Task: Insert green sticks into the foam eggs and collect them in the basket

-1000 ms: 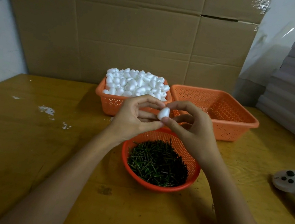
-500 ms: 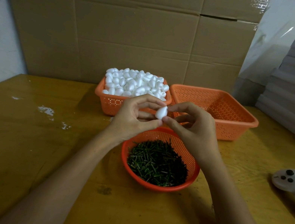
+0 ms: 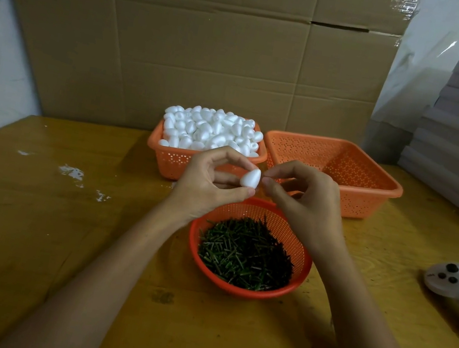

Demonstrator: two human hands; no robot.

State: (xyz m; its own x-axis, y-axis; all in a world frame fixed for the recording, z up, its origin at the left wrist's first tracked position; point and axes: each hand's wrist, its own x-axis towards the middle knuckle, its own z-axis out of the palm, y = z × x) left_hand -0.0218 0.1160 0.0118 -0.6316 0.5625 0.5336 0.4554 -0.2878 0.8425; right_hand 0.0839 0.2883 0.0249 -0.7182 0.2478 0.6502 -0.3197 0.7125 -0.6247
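Head | left hand (image 3: 208,184) pinches foam egg (image 3: 250,177) | right hand (image 3: 305,199) pinch: we cannot tell | basket (image 3: 370,203) behind grip: none collected.

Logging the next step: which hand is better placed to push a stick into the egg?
Probably right. The right hand pinches its fingertips beside the end of the foam egg, while the left hand grips that egg. Whether a stick sits in the pinch is hidden.

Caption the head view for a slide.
Left hand holds a white foam egg, right hand pinched at its tip, above a round orange basket of green sticks.
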